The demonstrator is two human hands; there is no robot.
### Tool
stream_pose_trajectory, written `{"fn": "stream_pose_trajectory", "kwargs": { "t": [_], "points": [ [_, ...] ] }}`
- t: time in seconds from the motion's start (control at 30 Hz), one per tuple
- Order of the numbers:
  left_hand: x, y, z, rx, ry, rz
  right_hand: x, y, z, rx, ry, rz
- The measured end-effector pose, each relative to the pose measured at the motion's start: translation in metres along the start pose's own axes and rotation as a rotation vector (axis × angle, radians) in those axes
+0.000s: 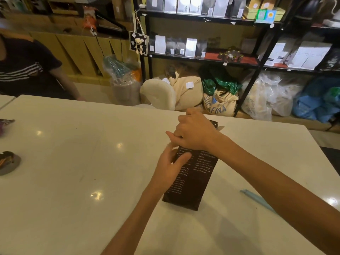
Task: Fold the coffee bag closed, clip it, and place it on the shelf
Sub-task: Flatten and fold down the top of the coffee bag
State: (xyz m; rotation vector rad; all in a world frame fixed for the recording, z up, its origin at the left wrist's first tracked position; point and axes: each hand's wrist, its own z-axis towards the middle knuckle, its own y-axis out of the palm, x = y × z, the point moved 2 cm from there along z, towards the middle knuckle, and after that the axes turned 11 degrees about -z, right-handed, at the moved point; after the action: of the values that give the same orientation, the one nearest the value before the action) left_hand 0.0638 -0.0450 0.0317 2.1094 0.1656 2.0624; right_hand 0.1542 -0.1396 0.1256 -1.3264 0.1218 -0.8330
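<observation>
A dark brown coffee bag (195, 177) with small white print lies flat on the white table (73, 162), its top end pointing away from me. My right hand (195, 134) presses down on the bag's upper part, fingers curled over the top end. My left hand (169, 168) rests on the bag's left edge at mid-length, thumb across the print. A light blue clip (257, 200) lies on the table to the right of the bag, partly hidden under my right forearm. A black shelf (202, 59) with several bags stands beyond the table.
A person in a dark striped shirt (24, 69) stands at the far left of the table. Small dark objects (7, 161) lie at the table's left edge. Sacks and plastic bags (219, 98) crowd the floor under the shelf.
</observation>
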Motion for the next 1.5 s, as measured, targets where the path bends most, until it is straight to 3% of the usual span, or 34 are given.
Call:
{"fn": "stream_pose_trajectory", "kwargs": {
  "t": [0.17, 0.63, 0.77, 0.83, 0.87, 0.93, 0.97, 1.0, 1.07, 1.13, 1.2, 1.33, 1.4, 1.5],
  "points": [
    [-0.033, -0.001, -0.009, 0.0, -0.113, 0.011, 0.019, -0.002, -0.008, -0.021, 0.035, -0.007],
    [-0.079, -0.027, -0.047, 0.04, -0.192, -0.029, 0.019, 0.013, -0.008, 0.038, -0.028, 0.061],
    [-0.082, -0.028, -0.046, 0.044, -0.194, -0.026, 0.014, 0.011, -0.006, -0.065, -0.044, 0.023],
    [-0.084, -0.026, -0.042, 0.063, -0.178, -0.026, 0.028, 0.002, -0.005, -0.025, 0.08, 0.012],
    [-0.085, -0.026, -0.041, 0.087, -0.173, -0.033, 0.04, -0.001, -0.009, 0.08, 0.205, 0.051],
    [-0.088, -0.025, -0.038, 0.147, -0.173, -0.053, 0.064, -0.001, -0.035, 0.353, 0.559, 0.302],
    [-0.089, -0.024, -0.037, 0.168, -0.176, -0.068, 0.066, 0.004, -0.054, 0.403, 0.739, 0.496],
    [-0.089, -0.024, -0.035, 0.183, -0.181, -0.087, 0.059, 0.016, -0.075, 0.372, 0.885, 0.707],
    [-0.088, -0.023, -0.032, 0.195, -0.194, -0.113, 0.02, 0.049, -0.114, 0.14, 1.083, 1.087],
    [-0.088, -0.02, -0.029, 0.177, -0.198, -0.115, -0.031, 0.075, -0.142, -0.081, 1.171, 1.405],
    [-0.089, -0.014, -0.028, 0.13, -0.2, -0.09, -0.065, 0.091, -0.155, -0.046, 1.216, 1.663],
    [-0.085, -0.011, -0.03, 0.034, -0.236, -0.068, -0.087, 0.1, -0.15, 0.197, 1.448, 1.597],
    [-0.071, -0.012, -0.025, -0.009, -0.22, -0.074, -0.088, 0.098, -0.147, 0.25, 1.469, 1.529],
    [-0.032, -0.012, 0.006, 0.018, -0.047, 0.068, -0.086, 0.094, -0.143, 0.267, 1.432, 1.558]
  ]
}}
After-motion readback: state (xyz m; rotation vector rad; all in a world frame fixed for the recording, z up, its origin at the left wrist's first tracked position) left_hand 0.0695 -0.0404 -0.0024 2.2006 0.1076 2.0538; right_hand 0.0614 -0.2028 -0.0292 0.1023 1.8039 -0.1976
